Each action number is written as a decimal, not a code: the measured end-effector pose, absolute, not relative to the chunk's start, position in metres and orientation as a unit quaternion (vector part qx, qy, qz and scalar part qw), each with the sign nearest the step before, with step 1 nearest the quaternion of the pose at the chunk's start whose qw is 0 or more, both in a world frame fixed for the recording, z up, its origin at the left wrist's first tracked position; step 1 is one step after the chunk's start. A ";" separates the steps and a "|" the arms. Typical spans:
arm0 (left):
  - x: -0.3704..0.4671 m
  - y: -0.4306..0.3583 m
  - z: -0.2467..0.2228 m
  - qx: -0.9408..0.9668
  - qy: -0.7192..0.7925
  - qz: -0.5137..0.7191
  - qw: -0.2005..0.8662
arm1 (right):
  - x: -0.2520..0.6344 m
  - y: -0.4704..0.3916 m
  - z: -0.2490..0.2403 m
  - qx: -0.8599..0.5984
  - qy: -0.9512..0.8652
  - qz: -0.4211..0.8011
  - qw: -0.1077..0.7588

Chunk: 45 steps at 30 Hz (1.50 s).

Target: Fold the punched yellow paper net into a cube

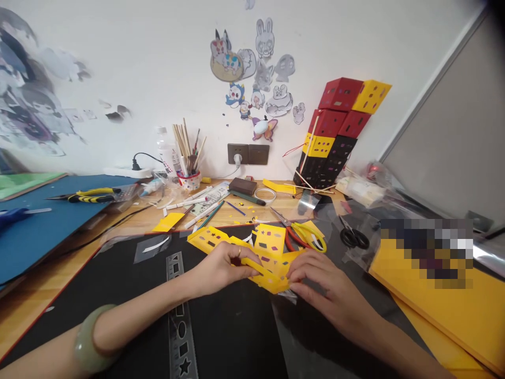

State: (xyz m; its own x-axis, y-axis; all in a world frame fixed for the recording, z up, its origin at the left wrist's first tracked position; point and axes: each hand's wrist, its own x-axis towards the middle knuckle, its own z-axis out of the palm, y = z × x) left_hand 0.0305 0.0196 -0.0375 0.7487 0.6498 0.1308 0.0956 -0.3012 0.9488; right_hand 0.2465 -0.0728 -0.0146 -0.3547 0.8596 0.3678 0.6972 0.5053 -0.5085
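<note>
A yellow card cutout (270, 239), pierced with stars, diamonds, ovals and other small shapes, is partly folded along its panels between my hands. My left hand (229, 266) pinches its near flap between thumb and fingers. At the cutout's right side, my right hand (315, 279) grips the edge with curled fingertips. Just behind the card lie yellow-handled scissors (313, 235) beside a red-handled tool (291, 239). A clear stencil ruler (182, 321) rests on the black sheet (232, 337) below my left forearm. Part of the card is hidden by my fingers.
Stacked red, yellow and black card boxes (331, 137) lean at the back right. Black scissors (354, 234) and yellow sheets (445, 295) lie right. Pliers (92, 195) rest on a blue board (67, 226) at left. A brush cup (189, 179) stands behind scattered scraps and pens.
</note>
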 end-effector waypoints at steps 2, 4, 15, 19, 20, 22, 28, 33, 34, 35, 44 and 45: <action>0.035 0.025 -0.045 0.742 0.254 0.263 0.561 | 0.252 -0.068 -0.022 -0.472 -0.818 0.115 0.306; 0.038 0.029 -0.050 0.721 0.266 0.266 0.581 | 0.258 -0.064 -0.032 -0.479 -0.817 0.090 0.309; 0.026 0.046 -0.044 0.588 0.303 0.327 0.676 | 0.273 -0.053 -0.037 -0.480 -0.802 0.128 0.331; 0.023 0.051 -0.037 0.556 0.303 0.355 0.688 | 0.279 -0.049 -0.030 -0.469 -0.789 0.141 0.371; 0.023 0.051 -0.035 0.552 0.302 0.359 0.690 | 0.280 -0.048 -0.028 -0.461 -0.788 0.151 0.379; 0.024 0.050 -0.030 0.547 0.298 0.366 0.692 | 0.281 -0.044 -0.023 -0.451 -0.786 0.161 0.390; 0.026 0.046 -0.020 0.547 0.280 0.374 0.694 | 0.271 -0.035 -0.007 -0.478 -0.767 0.127 0.410; 0.025 0.045 -0.016 0.555 0.264 0.386 0.688 | 0.257 -0.028 0.006 -0.513 -0.744 0.111 0.413; 0.024 0.044 -0.015 0.558 0.261 0.389 0.685 | 0.255 -0.027 0.009 -0.522 -0.739 0.116 0.409; 0.024 0.044 -0.013 0.561 0.257 0.392 0.682 | 0.253 -0.026 0.011 -0.530 -0.736 0.124 0.403; 0.030 0.041 -0.002 0.575 0.265 0.419 0.651 | 0.242 -0.017 0.027 -0.518 -0.761 0.157 0.358; 0.031 0.040 0.000 0.574 0.266 0.425 0.647 | 0.240 -0.017 0.029 -0.518 -0.761 0.161 0.355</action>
